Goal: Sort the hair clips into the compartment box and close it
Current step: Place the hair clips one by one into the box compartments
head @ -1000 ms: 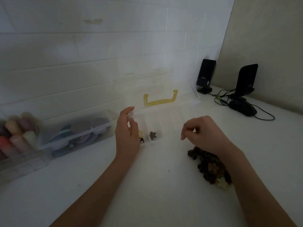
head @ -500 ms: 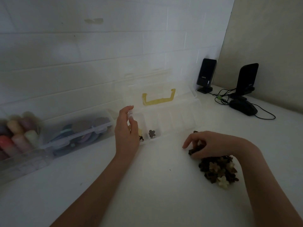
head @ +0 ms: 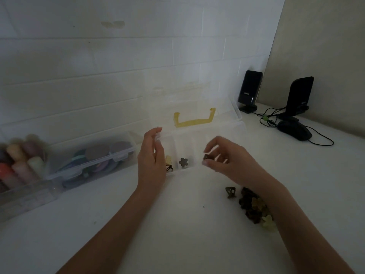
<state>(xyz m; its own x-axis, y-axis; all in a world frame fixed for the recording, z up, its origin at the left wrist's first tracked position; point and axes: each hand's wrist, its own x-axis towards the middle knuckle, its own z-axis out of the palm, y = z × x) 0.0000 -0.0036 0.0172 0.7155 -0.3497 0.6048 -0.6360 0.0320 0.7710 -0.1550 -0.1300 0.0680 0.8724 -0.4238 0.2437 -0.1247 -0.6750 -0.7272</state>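
Right hand point(head: 231, 158) pinches a small dark hair clip point(head: 207, 156) between thumb and forefinger, just above the front edge of the open compartment box point(head: 223, 133). Left hand point(head: 151, 159) rests at the box's left end, fingers relaxed, fairly straight. Clip pile point(head: 254, 209) on tabletop point(head: 177, 224) under right wrist.

Dim light falls on a white brick wall point(head: 118, 62) beyond the hands; a beige panel point(head: 324, 46) stands to their right, over a white worktop point(head: 177, 224).
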